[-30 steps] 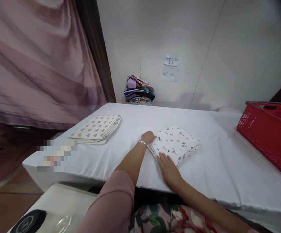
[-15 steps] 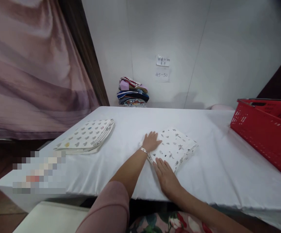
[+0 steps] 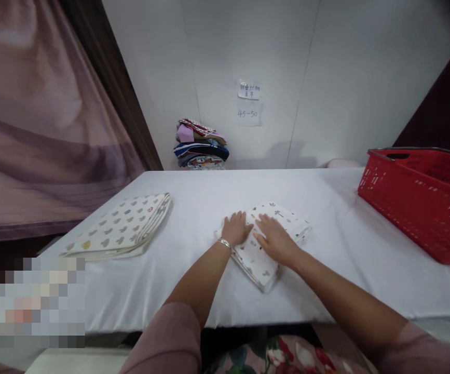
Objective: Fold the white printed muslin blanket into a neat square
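Observation:
A folded white cloth (image 3: 261,265) with small palm and plant prints lies at an angle on the white-covered table (image 3: 193,280). My left hand (image 3: 235,228), with a silver bracelet at the wrist, rests flat on the cloth's left corner, fingers spread. Across the middle of the same cloth lies my right hand (image 3: 275,239), palm down with its fingers stretched out and thumb apart. Neither hand grips anything. Farther left, a second folded cloth (image 3: 119,223) with grey, blue and yellow prints lies on the table.
A red plastic basket (image 3: 415,202) stands at the table's right side. Behind the far edge rises a stack of folded textiles (image 3: 201,145) against the wall. Two paper notes (image 3: 249,104) hang there. A pinkish curtain (image 3: 45,130) drapes at the left.
My right hand has moved from the cloth's near edge up onto its middle. The near corner of the cloth now shows. My left hand stays on the left corner. The view has shifted slightly.

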`<state>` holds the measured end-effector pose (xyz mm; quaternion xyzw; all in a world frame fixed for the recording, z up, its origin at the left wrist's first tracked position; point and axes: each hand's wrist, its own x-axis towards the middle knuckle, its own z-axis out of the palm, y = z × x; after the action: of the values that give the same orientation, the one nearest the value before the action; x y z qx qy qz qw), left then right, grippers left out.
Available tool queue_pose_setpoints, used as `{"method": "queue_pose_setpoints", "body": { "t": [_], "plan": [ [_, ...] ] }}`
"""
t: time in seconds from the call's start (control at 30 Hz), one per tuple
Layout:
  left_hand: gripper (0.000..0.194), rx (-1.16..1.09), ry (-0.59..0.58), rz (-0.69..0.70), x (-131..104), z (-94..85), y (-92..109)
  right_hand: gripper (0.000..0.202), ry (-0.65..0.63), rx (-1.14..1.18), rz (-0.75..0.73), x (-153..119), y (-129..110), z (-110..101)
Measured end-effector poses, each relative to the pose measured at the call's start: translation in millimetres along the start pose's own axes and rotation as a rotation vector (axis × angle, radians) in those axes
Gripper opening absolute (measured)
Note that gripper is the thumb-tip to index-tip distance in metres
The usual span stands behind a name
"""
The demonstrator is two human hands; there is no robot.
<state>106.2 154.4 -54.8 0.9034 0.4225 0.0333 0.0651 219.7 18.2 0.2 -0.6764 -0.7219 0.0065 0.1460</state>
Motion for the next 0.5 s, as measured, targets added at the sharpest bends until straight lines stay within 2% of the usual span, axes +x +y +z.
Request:
{"method": "queue_pose_setpoints", "body": {
  "t": [0.07,0.13,0.27,0.37,0.5],
  "plan": [
    [0.065,0.011,0.022,0.007,0,1.4,-1,0.061,-0.018,-0.076,0.159,9,24,6],
    [0.065,0.025,0.033,0.017,0,2.9,-2,0.066,-0.083,-0.120,0.263,7,45,24],
    [0.065,0.050,0.040,0.032,2,4.4,-3,0.068,-0.112,-0.147,0.287,-7,62,55],
    [0.064,0.060,0.041,0.031,2,3.4,-3,0.069,-0.126,-0.131,0.297,-7,59,56],
    [0.063,0.068,0.029,0.037,2,1.2,-2,0.065,-0.201,-0.061,0.313,7,59,36]
  ]
}}
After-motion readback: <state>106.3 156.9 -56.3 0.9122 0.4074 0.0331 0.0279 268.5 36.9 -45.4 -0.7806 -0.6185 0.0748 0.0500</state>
